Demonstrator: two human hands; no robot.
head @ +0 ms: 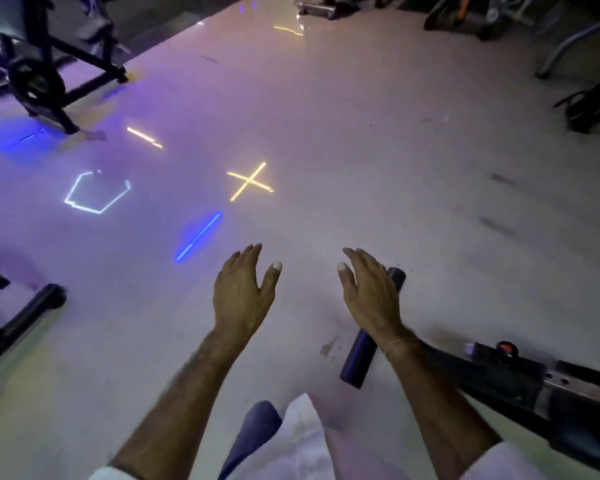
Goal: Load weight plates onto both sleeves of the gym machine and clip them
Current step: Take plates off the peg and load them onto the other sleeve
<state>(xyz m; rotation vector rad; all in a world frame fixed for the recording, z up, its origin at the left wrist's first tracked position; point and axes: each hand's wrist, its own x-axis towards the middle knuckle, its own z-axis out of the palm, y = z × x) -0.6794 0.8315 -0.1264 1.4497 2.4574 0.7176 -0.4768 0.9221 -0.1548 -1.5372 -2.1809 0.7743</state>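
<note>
My left hand and my right hand are stretched forward over the pale gym floor, palms facing each other, fingers apart, holding nothing. A dark cylindrical sleeve of a black machine lies low at the lower right, running under my right wrist; its far end shows past my fingers. The sleeve is bare. A round black weight plate hangs on a dark frame at the upper left, far from both hands.
The glossy floor reflects coloured light shapes: a yellow cross, a blue streak, a white outline. Black machine legs jut in at the left edge. More dark equipment stands along the top and right edges.
</note>
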